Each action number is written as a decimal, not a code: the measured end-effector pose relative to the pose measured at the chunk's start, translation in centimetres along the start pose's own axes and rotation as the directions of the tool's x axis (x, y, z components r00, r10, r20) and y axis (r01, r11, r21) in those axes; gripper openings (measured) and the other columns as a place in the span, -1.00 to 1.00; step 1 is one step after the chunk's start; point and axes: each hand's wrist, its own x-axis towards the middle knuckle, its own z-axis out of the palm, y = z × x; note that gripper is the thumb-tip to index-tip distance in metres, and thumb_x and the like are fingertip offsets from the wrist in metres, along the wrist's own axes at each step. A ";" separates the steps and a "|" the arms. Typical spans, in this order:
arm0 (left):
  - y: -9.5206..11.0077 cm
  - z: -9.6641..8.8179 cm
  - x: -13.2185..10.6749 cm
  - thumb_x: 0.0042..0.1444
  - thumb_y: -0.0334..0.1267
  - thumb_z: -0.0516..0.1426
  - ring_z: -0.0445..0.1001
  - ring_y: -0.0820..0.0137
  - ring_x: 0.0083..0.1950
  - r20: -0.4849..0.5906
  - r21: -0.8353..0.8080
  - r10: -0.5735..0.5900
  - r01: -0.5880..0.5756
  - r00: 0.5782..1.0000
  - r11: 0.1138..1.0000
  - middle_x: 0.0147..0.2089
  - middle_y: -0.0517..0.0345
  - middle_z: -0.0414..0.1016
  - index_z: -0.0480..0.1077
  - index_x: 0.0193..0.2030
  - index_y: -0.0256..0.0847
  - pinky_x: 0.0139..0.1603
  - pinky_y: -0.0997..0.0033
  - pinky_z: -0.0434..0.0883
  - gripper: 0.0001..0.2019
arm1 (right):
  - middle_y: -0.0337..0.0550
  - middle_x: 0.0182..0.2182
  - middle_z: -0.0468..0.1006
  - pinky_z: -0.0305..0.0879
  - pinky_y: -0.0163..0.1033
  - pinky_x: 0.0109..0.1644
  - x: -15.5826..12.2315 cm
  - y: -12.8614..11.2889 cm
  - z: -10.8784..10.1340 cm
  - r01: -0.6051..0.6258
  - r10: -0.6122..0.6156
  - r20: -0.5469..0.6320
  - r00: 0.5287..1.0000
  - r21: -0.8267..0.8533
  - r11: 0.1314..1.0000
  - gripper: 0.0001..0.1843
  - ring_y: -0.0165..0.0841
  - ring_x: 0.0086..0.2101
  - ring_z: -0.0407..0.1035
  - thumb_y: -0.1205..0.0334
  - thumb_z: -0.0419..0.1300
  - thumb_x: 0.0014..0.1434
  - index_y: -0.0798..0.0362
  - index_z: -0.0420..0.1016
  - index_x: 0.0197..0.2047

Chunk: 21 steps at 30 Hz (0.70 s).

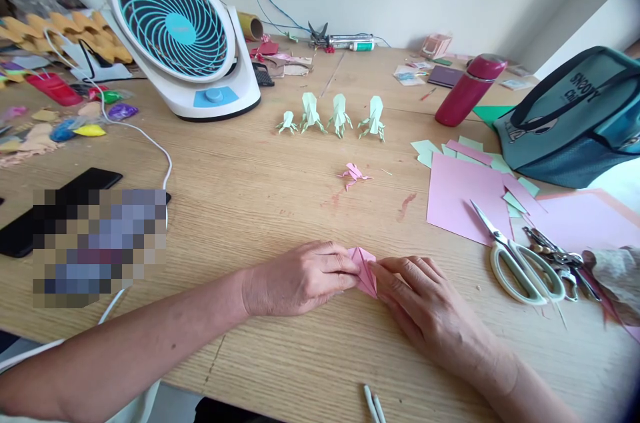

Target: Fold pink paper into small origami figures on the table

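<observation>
A small folded piece of pink paper [367,274] lies on the table between my two hands, its creases showing. My left hand [313,278] has its fingers closed on the left edge of the paper. From the right side, my right hand [417,293] grips the opposite edge with thumb and fingertips pressed together. Beyond the hands stands a finished-looking pink origami frog [354,174]. Farther back is a row of several pale green origami figures [339,115] with thin legs, one smaller than the others.
White-handled scissors [520,266] rest partly on pink paper sheets [465,193] at the right, beside keys [560,259]. A red bottle [470,89] and a teal bag [575,119] stand behind. At the left are a white fan [215,99], a cable and a black phone [65,203].
</observation>
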 end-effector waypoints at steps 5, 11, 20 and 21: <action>0.5 -0.1 0.4 0.33 -0.48 -0.01 0.28 0.28 0.33 0.012 0.000 -0.014 0.014 1.000 1.000 0.19 -0.09 0.45 0.40 0.13 -0.32 0.36 0.26 0.27 -0.69 | 0.09 -0.11 0.55 0.37 -0.05 -0.14 0.4 -0.4 0.2 -0.015 0.015 -0.031 0.999 0.006 1.000 -0.73 -0.20 -0.18 0.42 0.32 0.10 0.33 0.15 0.45 0.06; 0.2 0.3 0.3 0.31 -0.47 0.02 0.41 0.33 0.20 -0.067 -0.019 -0.064 0.063 0.996 0.998 0.13 -0.12 0.47 0.39 0.06 -0.37 0.26 0.34 0.37 -0.76 | 0.12 -0.09 0.55 0.40 -0.06 -0.14 0.5 -0.5 0.9 -0.010 0.010 -0.083 0.997 0.004 1.000 -0.77 -0.18 -0.17 0.42 0.35 0.13 0.30 0.19 0.46 0.01; 0.0 0.6 0.8 0.30 -0.45 0.05 0.40 0.26 0.18 -0.086 0.000 -0.069 0.069 0.994 0.998 0.13 -0.08 0.49 0.34 0.15 -0.32 0.22 0.21 0.40 -0.70 | 0.09 -0.09 0.58 0.40 -0.10 -0.15 0.3 -0.3 1.2 -0.010 0.009 -0.145 0.989 -0.008 1.000 -0.75 -0.22 -0.22 0.41 0.47 0.12 0.27 0.23 0.45 0.02; 0.0 0.7 0.9 0.30 -0.44 0.05 0.40 0.26 0.18 -0.086 0.009 -0.065 0.066 0.994 0.998 0.15 -0.08 0.48 0.34 0.16 -0.32 0.22 0.20 0.40 -0.70 | 0.09 -0.09 0.58 0.39 -0.11 -0.17 0.2 -0.3 1.2 -0.004 0.000 -0.140 0.990 -0.025 1.000 -0.76 -0.23 -0.23 0.42 0.46 0.12 0.28 0.23 0.45 0.01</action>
